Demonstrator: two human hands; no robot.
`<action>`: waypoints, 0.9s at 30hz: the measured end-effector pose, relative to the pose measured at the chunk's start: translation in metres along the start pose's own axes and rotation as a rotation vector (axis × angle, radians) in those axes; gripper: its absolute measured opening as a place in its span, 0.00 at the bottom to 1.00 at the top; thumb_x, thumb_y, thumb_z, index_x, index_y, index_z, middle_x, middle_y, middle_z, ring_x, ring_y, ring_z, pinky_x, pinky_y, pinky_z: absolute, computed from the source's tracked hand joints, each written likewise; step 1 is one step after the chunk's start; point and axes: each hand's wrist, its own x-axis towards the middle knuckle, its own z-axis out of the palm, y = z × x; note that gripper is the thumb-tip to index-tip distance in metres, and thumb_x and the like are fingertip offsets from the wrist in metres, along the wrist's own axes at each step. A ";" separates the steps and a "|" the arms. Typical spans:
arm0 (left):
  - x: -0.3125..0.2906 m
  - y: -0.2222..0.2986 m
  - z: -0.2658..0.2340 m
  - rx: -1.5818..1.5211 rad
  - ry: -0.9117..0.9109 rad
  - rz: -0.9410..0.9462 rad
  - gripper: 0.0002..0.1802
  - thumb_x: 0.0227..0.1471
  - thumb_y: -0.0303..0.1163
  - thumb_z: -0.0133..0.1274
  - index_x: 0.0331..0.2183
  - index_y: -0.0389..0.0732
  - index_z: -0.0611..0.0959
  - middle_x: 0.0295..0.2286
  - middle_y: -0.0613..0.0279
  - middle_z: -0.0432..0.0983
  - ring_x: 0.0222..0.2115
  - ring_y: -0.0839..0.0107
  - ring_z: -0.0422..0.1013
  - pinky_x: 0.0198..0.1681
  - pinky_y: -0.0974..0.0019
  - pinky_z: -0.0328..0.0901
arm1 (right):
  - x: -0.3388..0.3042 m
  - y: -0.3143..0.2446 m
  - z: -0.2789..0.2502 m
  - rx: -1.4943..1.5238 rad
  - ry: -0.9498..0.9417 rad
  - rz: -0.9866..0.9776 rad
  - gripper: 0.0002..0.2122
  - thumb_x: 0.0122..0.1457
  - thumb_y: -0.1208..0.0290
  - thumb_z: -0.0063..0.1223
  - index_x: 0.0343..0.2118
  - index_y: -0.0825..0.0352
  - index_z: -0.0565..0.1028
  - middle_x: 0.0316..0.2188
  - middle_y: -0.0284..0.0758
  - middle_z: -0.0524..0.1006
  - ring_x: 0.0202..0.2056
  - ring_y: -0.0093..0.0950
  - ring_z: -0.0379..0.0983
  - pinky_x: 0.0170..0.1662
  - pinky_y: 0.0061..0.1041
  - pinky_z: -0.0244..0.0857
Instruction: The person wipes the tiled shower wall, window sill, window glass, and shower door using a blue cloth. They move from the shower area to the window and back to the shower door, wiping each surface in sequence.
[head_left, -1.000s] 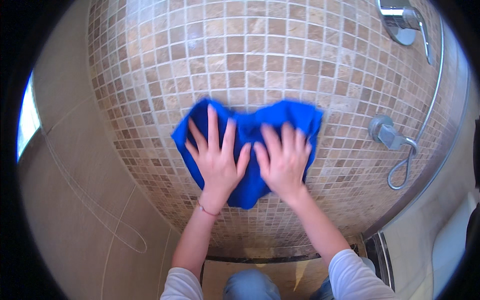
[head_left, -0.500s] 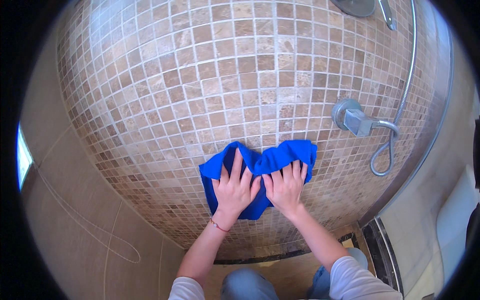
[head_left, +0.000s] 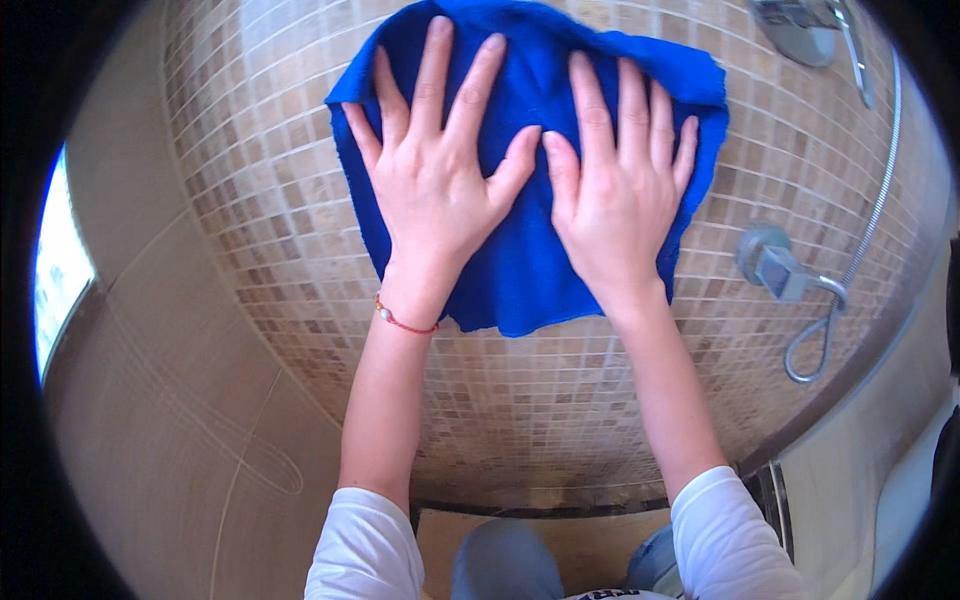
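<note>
A blue cloth [head_left: 520, 270] lies spread flat against a wall of small beige and brown mosaic tiles [head_left: 270, 190]. My left hand [head_left: 435, 175] presses on the cloth's left half, fingers spread, with a thin red bracelet at the wrist. My right hand [head_left: 615, 185] presses flat on the cloth's right half, thumb nearly touching the left thumb. Both palms cover the cloth's middle; its lower edge hangs free below my wrists.
A chrome shower valve [head_left: 775, 265] with a looped metal hose [head_left: 815, 345] sits on the wall to the right. A shower fitting [head_left: 805, 30] shows at the top right. A plain beige wall [head_left: 150, 420] with a bright window slit [head_left: 60, 265] lies left.
Both hands and the cloth have slid up the tiled wall and now fill the upper picture. The view has come closer to the wall.
</note>
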 end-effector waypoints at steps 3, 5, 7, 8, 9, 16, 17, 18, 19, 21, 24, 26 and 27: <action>-0.017 -0.047 -0.014 0.071 0.005 -0.024 0.33 0.51 0.50 0.51 0.57 0.51 0.71 0.62 0.59 0.55 0.62 0.40 0.47 0.61 0.38 0.40 | -0.001 -0.047 0.016 0.091 -0.036 -0.057 0.24 0.57 0.58 0.50 0.58 0.53 0.67 0.53 0.38 0.68 0.56 0.38 0.61 0.60 0.50 0.48; -0.032 -0.082 -0.028 0.128 -0.032 -0.066 0.34 0.53 0.49 0.50 0.59 0.47 0.67 0.63 0.58 0.51 0.63 0.40 0.43 0.63 0.40 0.37 | -0.002 -0.084 0.023 0.177 -0.078 -0.081 0.25 0.55 0.59 0.52 0.57 0.54 0.67 0.53 0.35 0.68 0.55 0.35 0.62 0.60 0.46 0.50; -0.053 -0.124 -0.034 0.129 -0.001 -0.095 0.36 0.49 0.52 0.53 0.58 0.49 0.69 0.63 0.58 0.51 0.63 0.39 0.43 0.61 0.35 0.39 | -0.010 -0.115 0.034 0.351 -0.139 -0.082 0.25 0.56 0.59 0.52 0.59 0.52 0.66 0.51 0.36 0.69 0.53 0.35 0.63 0.59 0.48 0.50; -0.065 -0.142 -0.040 0.146 -0.012 -0.118 0.36 0.50 0.51 0.52 0.58 0.47 0.69 0.63 0.57 0.50 0.63 0.39 0.42 0.61 0.35 0.38 | -0.016 -0.132 0.043 0.359 -0.167 -0.109 0.25 0.55 0.59 0.53 0.58 0.51 0.66 0.50 0.35 0.70 0.53 0.33 0.64 0.58 0.46 0.51; -0.078 -0.160 -0.049 0.165 -0.025 -0.141 0.36 0.51 0.50 0.52 0.58 0.45 0.68 0.63 0.57 0.50 0.63 0.40 0.41 0.61 0.35 0.38 | -0.023 -0.150 0.049 0.398 -0.177 -0.140 0.26 0.54 0.61 0.54 0.58 0.52 0.67 0.49 0.34 0.71 0.52 0.32 0.65 0.55 0.42 0.57; -0.199 -0.216 -0.087 0.127 -0.102 -0.219 0.33 0.56 0.43 0.45 0.56 0.32 0.64 0.63 0.42 0.46 0.63 0.37 0.39 0.63 0.40 0.38 | -0.095 -0.218 0.064 0.770 -0.321 -0.248 0.21 0.53 0.73 0.45 0.53 0.67 0.69 0.46 0.36 0.72 0.51 0.34 0.67 0.44 0.24 0.70; -0.220 -0.214 -0.093 0.135 -0.166 -0.234 0.31 0.57 0.42 0.43 0.54 0.29 0.64 0.62 0.35 0.43 0.62 0.35 0.40 0.63 0.40 0.39 | -0.113 -0.223 0.064 0.821 -0.383 -0.250 0.22 0.53 0.74 0.45 0.53 0.67 0.68 0.46 0.37 0.72 0.52 0.35 0.67 0.44 0.24 0.70; -0.248 -0.213 -0.098 0.123 -0.157 -0.265 0.30 0.57 0.42 0.42 0.54 0.29 0.64 0.62 0.32 0.41 0.62 0.34 0.40 0.63 0.40 0.39 | -0.130 -0.227 0.059 0.859 -0.451 -0.258 0.23 0.53 0.75 0.44 0.55 0.67 0.67 0.48 0.38 0.71 0.52 0.34 0.68 0.44 0.24 0.71; -0.277 -0.210 -0.103 0.109 -0.148 -0.297 0.30 0.58 0.42 0.41 0.53 0.28 0.64 0.61 0.29 0.38 0.62 0.33 0.40 0.63 0.40 0.39 | -0.149 -0.229 0.053 0.879 -0.526 -0.273 0.23 0.53 0.76 0.44 0.56 0.66 0.66 0.48 0.38 0.71 0.53 0.33 0.67 0.45 0.24 0.71; -0.322 -0.184 -0.112 0.094 -0.229 -0.397 0.31 0.57 0.40 0.41 0.54 0.27 0.62 0.60 0.24 0.35 0.61 0.31 0.40 0.63 0.40 0.38 | -0.195 -0.227 0.043 0.901 -0.679 -0.309 0.24 0.54 0.76 0.43 0.57 0.65 0.64 0.50 0.38 0.71 0.54 0.32 0.67 0.46 0.24 0.70; -0.378 -0.121 -0.110 -0.035 -0.186 -0.721 0.48 0.51 0.42 0.43 0.59 0.18 0.42 0.61 0.25 0.28 0.62 0.33 0.30 0.64 0.43 0.29 | -0.281 -0.198 0.026 0.865 -0.869 -0.382 0.25 0.56 0.76 0.42 0.60 0.62 0.61 0.52 0.38 0.70 0.56 0.31 0.65 0.50 0.24 0.68; -0.425 -0.076 -0.127 0.013 -0.382 -0.834 0.46 0.49 0.37 0.49 0.55 0.12 0.47 0.60 0.22 0.27 0.62 0.32 0.30 0.64 0.43 0.27 | -0.325 -0.178 0.004 0.840 -1.016 -0.394 0.25 0.57 0.76 0.42 0.60 0.60 0.61 0.52 0.37 0.71 0.56 0.30 0.65 0.50 0.23 0.68; -0.442 -0.053 -0.132 0.011 -0.434 -0.903 0.41 0.49 0.39 0.50 0.53 0.17 0.54 0.59 0.22 0.32 0.61 0.29 0.31 0.63 0.40 0.28 | -0.343 -0.165 -0.008 0.797 -1.054 -0.407 0.25 0.57 0.76 0.42 0.60 0.59 0.61 0.51 0.37 0.71 0.55 0.29 0.66 0.49 0.23 0.68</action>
